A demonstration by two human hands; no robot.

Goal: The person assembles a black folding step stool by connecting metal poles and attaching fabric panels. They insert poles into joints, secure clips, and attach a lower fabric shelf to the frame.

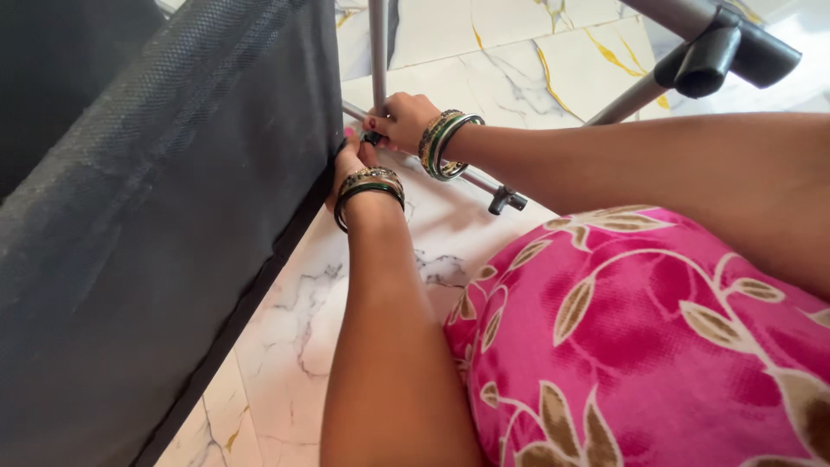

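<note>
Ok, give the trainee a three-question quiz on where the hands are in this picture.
1. True or false: the right hand grips the thin grey metal tube.
2. The left hand is nearest to: A) the dark grey mesh fabric panel, B) the pink floral cloth, C) the black plastic connector.
3. Fill in: both wrists wear green and gold ____.

Key: 1 true; 2 A; 3 bangles.
</note>
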